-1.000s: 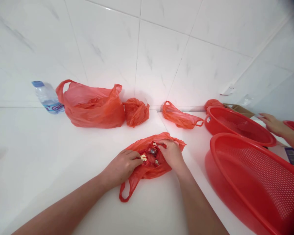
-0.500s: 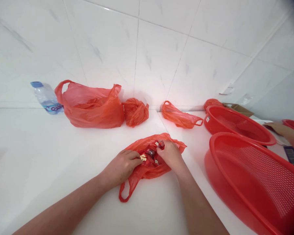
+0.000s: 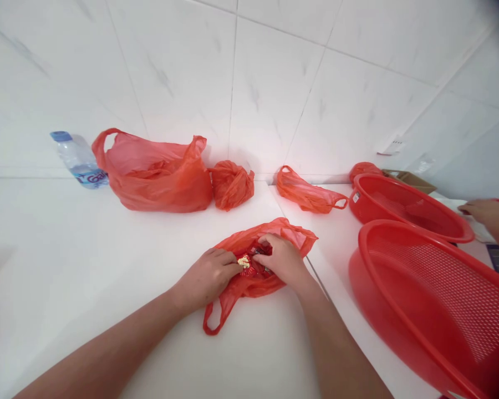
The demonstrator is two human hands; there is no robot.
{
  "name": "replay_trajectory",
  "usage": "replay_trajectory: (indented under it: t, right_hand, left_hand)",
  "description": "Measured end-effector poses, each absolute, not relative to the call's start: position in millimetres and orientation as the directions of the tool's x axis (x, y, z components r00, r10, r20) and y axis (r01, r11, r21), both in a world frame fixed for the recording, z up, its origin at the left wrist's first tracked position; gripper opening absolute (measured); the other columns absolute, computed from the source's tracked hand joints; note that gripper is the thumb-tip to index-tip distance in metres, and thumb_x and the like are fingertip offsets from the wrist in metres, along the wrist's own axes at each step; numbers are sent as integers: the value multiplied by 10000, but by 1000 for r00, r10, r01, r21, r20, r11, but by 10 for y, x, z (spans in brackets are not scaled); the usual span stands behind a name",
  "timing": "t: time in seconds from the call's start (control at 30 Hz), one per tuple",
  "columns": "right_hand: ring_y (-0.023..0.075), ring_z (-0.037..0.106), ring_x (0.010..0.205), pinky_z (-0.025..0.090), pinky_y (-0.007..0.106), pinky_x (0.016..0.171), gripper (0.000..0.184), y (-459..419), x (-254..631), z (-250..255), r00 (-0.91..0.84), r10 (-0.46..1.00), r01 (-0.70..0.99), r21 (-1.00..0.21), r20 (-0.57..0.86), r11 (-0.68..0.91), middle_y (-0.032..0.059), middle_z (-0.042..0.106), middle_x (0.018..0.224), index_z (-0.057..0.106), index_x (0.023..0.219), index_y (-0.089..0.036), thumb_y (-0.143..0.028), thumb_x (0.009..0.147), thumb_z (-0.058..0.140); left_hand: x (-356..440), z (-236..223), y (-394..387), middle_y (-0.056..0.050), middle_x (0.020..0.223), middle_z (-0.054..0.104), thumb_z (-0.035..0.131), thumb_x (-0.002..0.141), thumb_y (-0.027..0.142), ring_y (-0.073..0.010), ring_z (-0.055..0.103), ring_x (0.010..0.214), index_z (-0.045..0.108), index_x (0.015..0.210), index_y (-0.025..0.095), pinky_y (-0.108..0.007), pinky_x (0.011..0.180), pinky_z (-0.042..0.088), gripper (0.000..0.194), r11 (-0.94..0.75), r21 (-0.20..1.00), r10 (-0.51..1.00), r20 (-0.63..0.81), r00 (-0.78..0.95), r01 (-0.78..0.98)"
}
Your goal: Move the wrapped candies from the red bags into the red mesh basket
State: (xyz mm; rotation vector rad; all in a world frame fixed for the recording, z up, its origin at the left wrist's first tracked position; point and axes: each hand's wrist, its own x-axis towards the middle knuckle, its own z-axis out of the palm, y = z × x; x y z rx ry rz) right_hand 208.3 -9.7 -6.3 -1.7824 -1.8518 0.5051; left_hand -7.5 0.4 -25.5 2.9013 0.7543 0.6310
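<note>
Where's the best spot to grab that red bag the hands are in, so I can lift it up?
Probably the loose handle loop of the red bag. It lies flat and free on the near side, so reach from the front and hook fingers through.

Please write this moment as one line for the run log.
left hand: on small red plastic bag | right hand: inside bag, on red wrapped packets

Thin crinkled plastic bag (image 3: 249, 285), glossy tiled counter (image 3: 87, 249), seemingly foil-wrapped packets (image 3: 249, 263).
</note>
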Motion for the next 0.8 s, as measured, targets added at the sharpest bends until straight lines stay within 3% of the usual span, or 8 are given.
replay_trajectory:
  t: [0.1,0.23,0.37,0.6,0.7,0.8]
  right_hand:
    - [146,575,723,388,261,626,210,-98,2062,-88,2,995,806,-588,103,59,-31,659,835,583,904,-248,-246,699,630]
    - [158,574,708,391,274,622,152,-110,2055,-41,103,975,810,-585,195,32,-14,654,804,579,818,-225,-335,722,624]
    - [172,585,751,404,290,676,130,-103,2108,17,193,939,790,-613,283,22,7,672,810,596,731,-215,-338,770,582]
    - [125,512,584,376,256,583,261,-148,2146,62,183,922,728,-677,342,106,-37,576,605,524,610,-210,-348,830,548]
    - [125,491,585,398,258,602,277,-202,2123,106,204,851,710,-672,484,211,-24,542,606,522,626,-206,-353,861,518]
    - [160,546,753,443,291,725,185,-220,2134,153,319,661,770,-593,679,237,41,578,805,590,796,-197,-329,879,492]
  left_hand:
    - [-66,-240,-15,-16,746,631,400,921,132,-164,590,729,630,874,190,-322,732,440,242,-855,173,516,390,763,489]
    - [-64,-213,-28,1,692,634,419,923,169,-152,582,670,590,780,177,-332,723,435,223,-821,190,566,393,725,538]
    - [-90,-208,-13,-9,728,645,433,928,219,-158,579,677,582,808,183,-340,718,427,195,-797,185,594,409,693,574]
    - [-133,-206,15,-25,762,646,431,930,242,-172,572,694,600,863,194,-331,694,428,188,-771,168,615,445,650,614]
    - [-158,-132,-42,-39,781,651,463,925,345,-183,585,724,601,872,186,-336,704,439,217,-799,190,584,468,663,570]
    - [-216,-57,-191,-74,858,652,529,849,529,-214,589,785,594,978,169,-349,709,463,388,-868,213,492,497,715,449]
